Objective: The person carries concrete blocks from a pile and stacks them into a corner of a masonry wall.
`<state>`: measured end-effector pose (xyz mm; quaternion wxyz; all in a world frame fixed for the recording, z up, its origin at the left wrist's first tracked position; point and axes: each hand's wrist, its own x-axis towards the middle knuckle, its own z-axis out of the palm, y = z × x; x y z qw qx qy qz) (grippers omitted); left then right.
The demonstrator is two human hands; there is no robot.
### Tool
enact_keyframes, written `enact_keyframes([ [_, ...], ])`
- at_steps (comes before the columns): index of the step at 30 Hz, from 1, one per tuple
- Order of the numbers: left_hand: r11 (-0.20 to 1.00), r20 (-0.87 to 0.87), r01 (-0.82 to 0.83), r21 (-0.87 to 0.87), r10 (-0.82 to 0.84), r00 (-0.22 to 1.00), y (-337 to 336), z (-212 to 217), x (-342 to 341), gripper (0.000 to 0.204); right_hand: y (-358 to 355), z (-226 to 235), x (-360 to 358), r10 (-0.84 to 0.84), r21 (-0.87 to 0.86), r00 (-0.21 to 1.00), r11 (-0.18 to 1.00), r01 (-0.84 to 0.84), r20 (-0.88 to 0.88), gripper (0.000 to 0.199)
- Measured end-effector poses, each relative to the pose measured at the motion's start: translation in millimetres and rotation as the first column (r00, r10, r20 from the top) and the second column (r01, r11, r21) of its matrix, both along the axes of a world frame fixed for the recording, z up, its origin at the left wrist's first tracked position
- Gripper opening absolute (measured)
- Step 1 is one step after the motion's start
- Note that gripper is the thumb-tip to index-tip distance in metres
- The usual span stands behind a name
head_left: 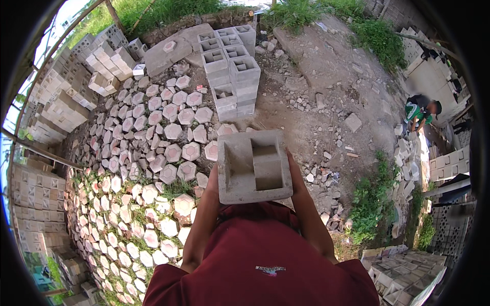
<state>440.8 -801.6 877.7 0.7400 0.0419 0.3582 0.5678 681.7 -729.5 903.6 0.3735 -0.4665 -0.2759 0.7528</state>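
A grey concrete ventilation block (255, 195) is held up in front of my chest, its hollow, divided face turned upward. My left hand (213, 178) presses against its left side, and my right hand (294, 173) grips the opposite side. Most of the fingers are hidden by the block. Ahead, slightly left of the held block and apart from it, stands a stack of similar grey blocks (244, 79), piled in columns of uneven height.
Hexagonal pavers (173, 131) cover the ground on the left, with gaps and grass between. More block stacks (61, 92) line the left edge. Rubble (306, 92) lies to the right. A person in green (416, 109) crouches at far right; stacked blocks (403, 275) sit lower right.
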Motion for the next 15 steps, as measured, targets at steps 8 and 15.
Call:
enact_keyframes([
  [8, 0.943, -0.029, -0.317, 0.099, 0.321, 0.947, -13.1, -2.8, -120.9, 0.043, 37.1, 15.9, -135.5, 0.255, 0.082, 0.967, 0.963, -0.256, 0.028, 0.077],
  [15, 0.909, -0.009, -0.407, 0.093, 0.41, 0.912, -22.7, 19.5, -197.0, 0.046, 51.5, 17.8, -237.2, 0.348, 0.025, 0.937, 0.937, -0.347, -0.034, 0.074],
])
